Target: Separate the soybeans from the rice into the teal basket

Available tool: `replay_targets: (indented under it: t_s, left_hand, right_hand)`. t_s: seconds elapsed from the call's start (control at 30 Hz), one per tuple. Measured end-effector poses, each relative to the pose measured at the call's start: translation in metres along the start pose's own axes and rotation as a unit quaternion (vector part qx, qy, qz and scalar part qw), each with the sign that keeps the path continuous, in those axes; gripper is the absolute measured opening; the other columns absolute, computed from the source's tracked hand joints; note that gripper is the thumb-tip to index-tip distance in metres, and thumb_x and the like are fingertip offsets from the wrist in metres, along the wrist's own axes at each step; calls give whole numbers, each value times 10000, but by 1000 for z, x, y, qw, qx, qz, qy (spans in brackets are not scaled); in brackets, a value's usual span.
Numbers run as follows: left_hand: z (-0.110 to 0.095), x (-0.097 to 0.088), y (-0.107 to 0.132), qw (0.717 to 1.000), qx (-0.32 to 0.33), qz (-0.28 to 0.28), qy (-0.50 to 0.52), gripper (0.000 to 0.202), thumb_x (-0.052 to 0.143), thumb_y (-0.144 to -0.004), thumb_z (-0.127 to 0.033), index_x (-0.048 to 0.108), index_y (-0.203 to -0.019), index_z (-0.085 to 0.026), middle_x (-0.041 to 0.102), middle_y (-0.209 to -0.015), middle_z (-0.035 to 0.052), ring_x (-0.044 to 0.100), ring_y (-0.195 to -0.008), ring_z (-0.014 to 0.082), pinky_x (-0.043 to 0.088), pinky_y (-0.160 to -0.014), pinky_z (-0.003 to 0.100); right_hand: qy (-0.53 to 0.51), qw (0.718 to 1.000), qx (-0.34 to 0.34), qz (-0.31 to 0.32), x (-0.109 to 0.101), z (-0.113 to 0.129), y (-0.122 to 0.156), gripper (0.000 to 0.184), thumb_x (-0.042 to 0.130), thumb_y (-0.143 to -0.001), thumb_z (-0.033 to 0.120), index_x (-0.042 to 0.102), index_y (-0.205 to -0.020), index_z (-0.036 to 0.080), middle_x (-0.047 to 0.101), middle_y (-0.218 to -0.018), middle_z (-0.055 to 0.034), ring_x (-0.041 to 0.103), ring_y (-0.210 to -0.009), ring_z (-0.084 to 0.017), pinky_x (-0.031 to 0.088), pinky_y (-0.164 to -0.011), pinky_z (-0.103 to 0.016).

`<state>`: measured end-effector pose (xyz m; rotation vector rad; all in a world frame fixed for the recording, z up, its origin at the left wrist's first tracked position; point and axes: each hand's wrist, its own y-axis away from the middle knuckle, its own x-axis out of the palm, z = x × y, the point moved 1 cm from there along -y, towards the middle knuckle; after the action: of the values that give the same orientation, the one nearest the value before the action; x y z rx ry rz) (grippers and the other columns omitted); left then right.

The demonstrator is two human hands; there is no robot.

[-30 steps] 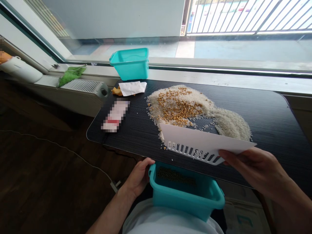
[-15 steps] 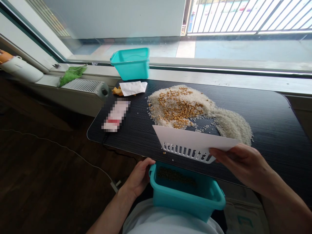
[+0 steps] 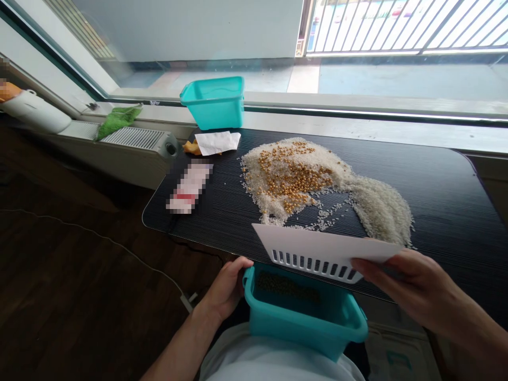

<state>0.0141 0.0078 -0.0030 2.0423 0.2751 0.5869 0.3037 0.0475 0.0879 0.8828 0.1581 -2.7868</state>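
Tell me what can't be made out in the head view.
Head view:
Right hand: most fingers, behind the white slotted sheet.
Left hand: most fingertips, apparently behind the near teal bin.
Dark contents of that bin: too shadowed to identify.
Pinkish object: markings pixelated.
Yellowish thing: partly under white paper.

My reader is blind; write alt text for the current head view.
A right hand holds a slotted white card over a dark table heaped with white grains and golden balls. The left hand is at one end of a teal bin with dark grains inside; a second teal bin stands by the window.
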Motion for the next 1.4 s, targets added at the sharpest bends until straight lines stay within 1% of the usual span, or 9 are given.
replay_targets:
  t_s: [0.13,0.23,0.3,0.47,0.6,0.77,1.03,1.27,1.4]
  left_hand:
    - [-1,1,1,1000,1,-1,-1,102,698,-648,-202,643,-582,-150,580,-534,-15,481,-484,102,452,-555,230]
    - [0,0,0,1000,5,12,-10,108,672,-693,-198,653,-598,-151,568,-529,-14,494,-488,115,432,-534,235]
    - [1,-2,-2,1000,6,13,-15,132,663,-713,-190,643,-586,-159,572,-526,-12,493,-482,117,433,-534,237]
    - [3,-4,-3,1000,6,9,-15,208,654,-731,-184,601,-531,-172,566,-499,-10,475,-462,111,442,-534,236]
    - [0,1,2,1000,0,5,0,164,649,-745,-134,654,-581,-136,608,-541,4,520,-499,116,460,-549,233]
    - [-3,7,5,999,-3,-30,10,213,594,-815,-74,695,-632,-113,675,-603,37,586,-529,133,511,-593,242]
    - [-2,8,6,999,-12,-32,10,260,558,-885,-79,709,-677,-115,686,-614,34,602,-523,144,528,-583,243]
    - [-3,7,6,999,-23,-38,25,350,554,-904,-72,643,-571,-133,620,-539,18,558,-479,112,503,-576,209]
    - [-4,6,7,999,-22,-36,22,328,559,-904,-73,666,-598,-121,635,-558,30,577,-506,121,499,-569,211]
  right_hand:
    - [-18,997,54,-48,-10,-13,21,410,725,-823,678,835,-858,285,753,-679,-36,707,-587,-234,639,-577,-327]
    - [-30,990,89,-110,-2,-14,32,439,733,-792,708,843,-847,286,773,-749,-57,755,-740,-292,665,-718,-374]
    - [-38,985,87,-142,9,-7,36,420,724,-808,695,840,-854,293,787,-838,-61,752,-765,-284,656,-698,-355]
    - [-55,998,-6,-42,45,16,41,217,636,-960,379,815,-892,278,777,-874,-41,718,-655,-173,588,-567,-218]
    - [-46,991,-50,-116,55,12,47,170,627,-955,227,789,-962,278,772,-934,-23,734,-738,-157,583,-642,-199]
    - [28,980,-13,-198,40,-10,63,113,663,-938,280,763,-988,287,770,-890,6,705,-619,-167,596,-615,-242]
    - [109,943,79,-304,14,-37,61,179,661,-935,424,773,-923,286,784,-912,-38,763,-828,-270,617,-796,-359]
    - [155,920,110,-342,-22,-64,49,243,653,-918,467,797,-909,272,790,-840,-30,771,-861,-326,606,-817,-448]
    - [85,921,177,-337,-17,-54,64,279,705,-876,520,816,-881,264,785,-756,-24,774,-777,-323,631,-778,-457]
